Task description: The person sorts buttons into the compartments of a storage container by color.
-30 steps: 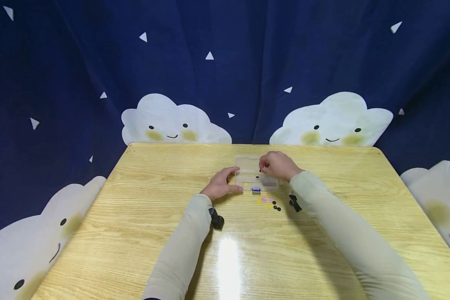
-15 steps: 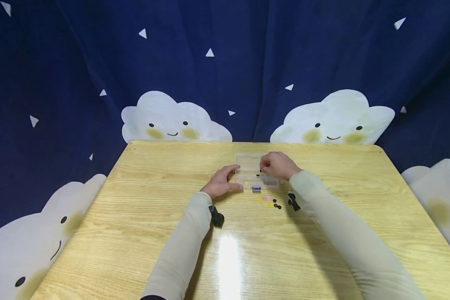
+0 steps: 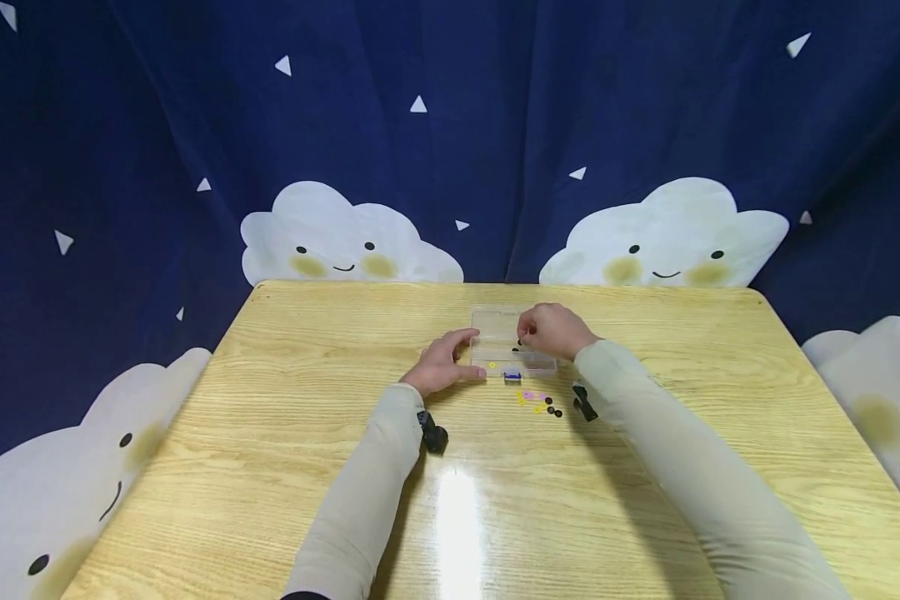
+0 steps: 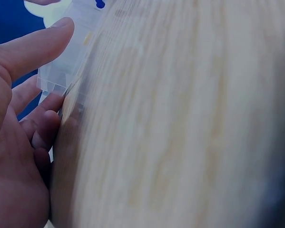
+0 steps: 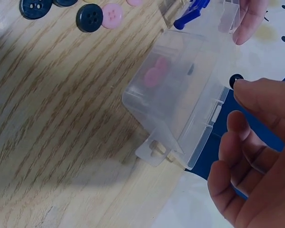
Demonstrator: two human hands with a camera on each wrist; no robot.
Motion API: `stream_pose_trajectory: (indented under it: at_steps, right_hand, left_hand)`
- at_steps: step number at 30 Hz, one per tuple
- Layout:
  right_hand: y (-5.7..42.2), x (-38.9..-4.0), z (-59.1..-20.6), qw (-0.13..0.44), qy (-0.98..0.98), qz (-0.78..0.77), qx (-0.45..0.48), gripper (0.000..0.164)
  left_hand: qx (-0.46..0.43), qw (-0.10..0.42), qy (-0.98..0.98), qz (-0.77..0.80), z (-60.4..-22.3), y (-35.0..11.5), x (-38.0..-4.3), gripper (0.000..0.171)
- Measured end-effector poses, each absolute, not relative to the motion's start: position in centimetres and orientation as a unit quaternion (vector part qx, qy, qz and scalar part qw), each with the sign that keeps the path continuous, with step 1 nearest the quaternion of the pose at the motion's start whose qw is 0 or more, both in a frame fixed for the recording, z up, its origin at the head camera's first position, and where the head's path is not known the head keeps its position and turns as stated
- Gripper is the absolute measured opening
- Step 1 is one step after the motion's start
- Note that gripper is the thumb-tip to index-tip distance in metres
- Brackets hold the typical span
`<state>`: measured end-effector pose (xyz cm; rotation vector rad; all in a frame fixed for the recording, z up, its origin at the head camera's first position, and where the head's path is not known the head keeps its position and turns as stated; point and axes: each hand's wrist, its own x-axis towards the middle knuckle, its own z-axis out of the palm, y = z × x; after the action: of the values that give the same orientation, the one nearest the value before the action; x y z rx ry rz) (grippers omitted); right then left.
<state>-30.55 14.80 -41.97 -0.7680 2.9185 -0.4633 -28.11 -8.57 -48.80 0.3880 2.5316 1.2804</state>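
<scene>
A clear plastic compartment box (image 3: 461,357) stands with its lid (image 3: 492,321) folded back and a blue latch (image 5: 192,13) at its front. My left hand (image 3: 438,367) holds the box's left end, thumb at the front corner and index finger towards the back. Above the box, my right hand (image 3: 558,331) pinches a black button (image 5: 236,80) between thumb and index finger; its other fingers are curled. Inside lie a yellow button (image 3: 492,365) at the left, a dark button (image 5: 191,69) near the middle and pink buttons (image 5: 152,77) in the right-end compartment.
In front of the box, several loose buttons lie on the wooden table (image 3: 307,400): yellow, pink and black ones (image 3: 558,413). A dark blue curtain (image 3: 390,150) with white clouds hangs behind the table's back edge.
Both hands stay nearly in place; the right hand keeps the black button pinched above the box. The head view has shifted slightly.
</scene>
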Motion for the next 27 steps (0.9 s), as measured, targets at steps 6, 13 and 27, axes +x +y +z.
stream_pose_trajectory:
  at_steps: [6,13,27]
  right_hand:
    - [14.84,-30.45,-42.03,0.047,0.956,-0.141,-0.252,0.012]
    - [14.83,-30.49,-41.92,0.053,0.957,-0.136,-0.25,0.015]
    - [15.4,-30.93,-41.95,0.062,0.959,-0.136,-0.24,0.017]
  left_hand:
    - [0.133,0.138,0.878,0.439,-48.91,-8.61,-28.14,0.077]
    - [0.133,0.136,0.879,0.436,-49.02,-8.63,-28.28,0.078]
    - [0.128,0.143,0.874,0.445,-48.69,-8.54,-28.18,0.079]
